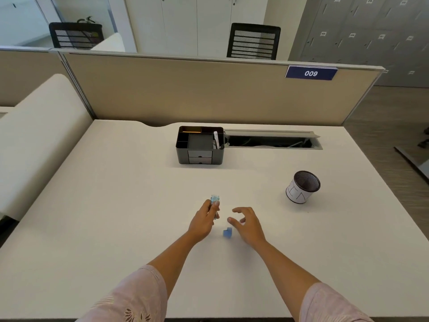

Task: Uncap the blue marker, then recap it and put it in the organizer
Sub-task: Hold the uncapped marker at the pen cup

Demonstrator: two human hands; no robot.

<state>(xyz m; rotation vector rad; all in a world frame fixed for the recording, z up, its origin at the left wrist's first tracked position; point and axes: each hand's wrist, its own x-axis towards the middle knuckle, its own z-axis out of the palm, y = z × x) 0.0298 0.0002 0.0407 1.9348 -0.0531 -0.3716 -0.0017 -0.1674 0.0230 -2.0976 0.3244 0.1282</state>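
My left hand (204,219) holds the marker (215,205) upright above the desk (116,194); my right hand (246,223) is spread wide, empty, beside the blue cap (227,233) (a little blurred). The cap looks light and smooth, so I would pinch its sides.

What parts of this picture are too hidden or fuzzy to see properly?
Head view, the only one:
- The clear blue marker barrel: its lower part is hidden by the left hand, and its tip is not visible.
- The small blue cap on the white desk: blurred, shape unclear.
- The black desk organizer: contents too small to identify.
- The black mesh pen cup: inside too dark.
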